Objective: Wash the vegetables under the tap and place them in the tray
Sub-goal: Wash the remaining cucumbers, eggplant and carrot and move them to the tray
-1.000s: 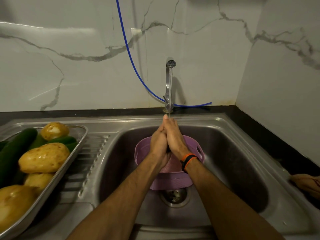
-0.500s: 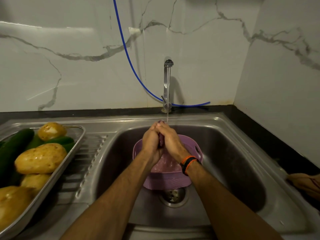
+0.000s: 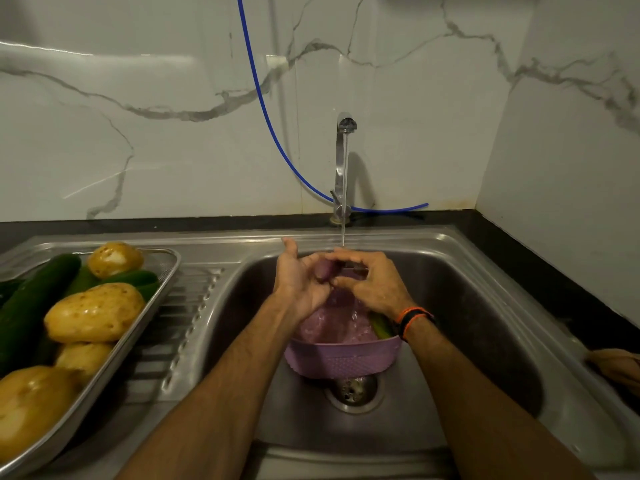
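While water runs from the tap (image 3: 343, 161), the left hand (image 3: 300, 282) and right hand (image 3: 372, 284) share a loose grip on a small purple vegetable (image 3: 325, 270) above the purple basket (image 3: 341, 358) in the sink (image 3: 485, 306). Leftward, the steel tray (image 3: 138, 327) holds potatoes (image 3: 95, 313) and cucumbers (image 3: 31, 303).

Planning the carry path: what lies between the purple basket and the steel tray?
Head view: only the sink's ribbed drainboard and sink wall lie between the purple basket and the steel tray; the left forearm crosses above.
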